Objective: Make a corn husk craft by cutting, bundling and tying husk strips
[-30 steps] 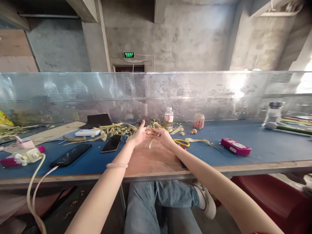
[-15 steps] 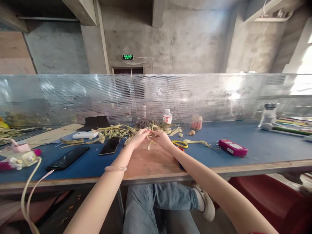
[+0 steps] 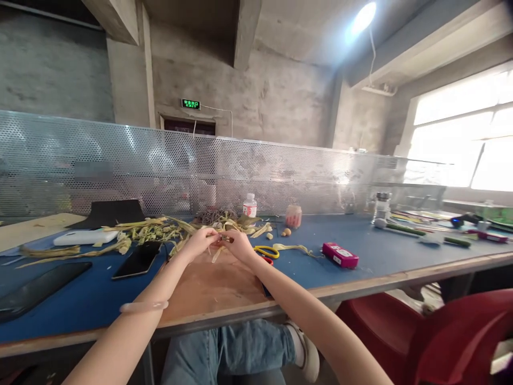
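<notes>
My left hand (image 3: 201, 241) and my right hand (image 3: 239, 247) meet over a brown board (image 3: 216, 291) at the table's front. The fingers of both are closed in a pinch on a pale dried plant strip (image 3: 217, 254), whose loose end hangs below them. Fingertips hide most of what lies between. Behind and to the left spreads a heap of dried, husk-like strips (image 3: 150, 233). Yellow-handled scissors (image 3: 267, 251) lie just right of my right hand, with something red beside them, partly covered by my forearm.
On the blue table (image 3: 304, 278) lie a black phone (image 3: 136, 260), a larger dark phone (image 3: 44, 289), a white device (image 3: 85, 237) and a magenta box (image 3: 340, 255). A white bottle (image 3: 249, 206) and a jar (image 3: 293, 216) stand before the perforated metal screen (image 3: 276, 171). A red chair (image 3: 385, 323) is at right.
The view has swung to the right and tilted, so table things appear farther left. Both hands stay together at the strip, with only small finger shifts.
</notes>
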